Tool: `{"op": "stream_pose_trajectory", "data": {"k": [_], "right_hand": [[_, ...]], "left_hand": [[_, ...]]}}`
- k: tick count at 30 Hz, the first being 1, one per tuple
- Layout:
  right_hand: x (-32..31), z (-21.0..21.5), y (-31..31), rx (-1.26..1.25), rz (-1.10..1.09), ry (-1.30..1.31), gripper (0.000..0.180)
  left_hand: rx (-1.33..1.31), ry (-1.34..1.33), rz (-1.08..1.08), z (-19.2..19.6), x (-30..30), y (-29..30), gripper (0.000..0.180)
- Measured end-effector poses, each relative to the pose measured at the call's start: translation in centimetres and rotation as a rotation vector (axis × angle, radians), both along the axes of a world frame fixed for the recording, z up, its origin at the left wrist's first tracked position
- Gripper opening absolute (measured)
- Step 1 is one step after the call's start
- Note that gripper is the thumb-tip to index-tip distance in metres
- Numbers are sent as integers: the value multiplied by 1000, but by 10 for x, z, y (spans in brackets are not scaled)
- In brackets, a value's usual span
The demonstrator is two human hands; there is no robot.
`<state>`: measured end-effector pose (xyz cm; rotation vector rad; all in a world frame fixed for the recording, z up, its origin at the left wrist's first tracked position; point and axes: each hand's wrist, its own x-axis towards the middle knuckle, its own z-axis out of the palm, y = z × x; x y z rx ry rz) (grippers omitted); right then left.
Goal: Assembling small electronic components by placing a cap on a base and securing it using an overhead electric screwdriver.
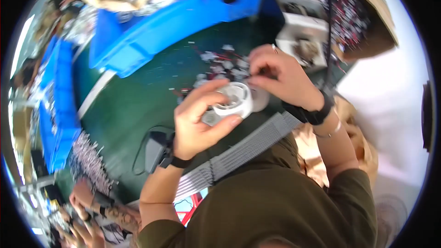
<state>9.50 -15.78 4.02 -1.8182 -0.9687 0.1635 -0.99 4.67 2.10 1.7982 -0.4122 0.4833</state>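
- The left hand (198, 118) is curled around a small white round housing (234, 101), thumb under its near side and fingers over its far rim, holding it just above the desk (133, 105).
- The right hand (278, 76) meets the housing from the far side, fingertips pinched narrow at its rim; whatever is between them is too small to make out.
- Both wrists wear dark bands.
- Just beyond the hands, a loose scatter of small pale parts with red and dark wires (220, 64) lies on the dark green desk.
- A second pale round piece (262, 98) sits right beside the housing, under the right hand.
- A grey ribbed strip (243, 149) runs along the desk's near edge, between the forearms.
- A black cable and small dark box (154, 149) lie near the left wrist.
- Blue bins (179, 18) stand at the far side and along the left edge.
- White trays of parts (303, 41) sit far right.
- Another person's hands (87, 211) show at the lower left, well apart.
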Motion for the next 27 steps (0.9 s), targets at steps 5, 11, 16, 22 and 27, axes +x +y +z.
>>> {"op": "stream_pose_trajectory", "data": {"k": [5, 11, 16, 22, 27], "right_hand": [[-14, 3, -19, 115, -106, 187, 25], [-17, 4, -36, 174, 9, 229, 21], [-15, 7, -30, -118, 112, -188, 20], [-10, 2, -21, -175, 190, -242, 17], [-10, 3, -14, -238, 181, -293, 17]], "left_hand": [[296, -97, 39, -23, 24, -27, 32], [385, -206, -19, -32, 22, -46, 39], [379, -80, 65, -33, 18, -47, 59], [226, 0, -15, -33, 20, -44, 65], [231, -39, -6, -37, 22, -40, 65]]}}
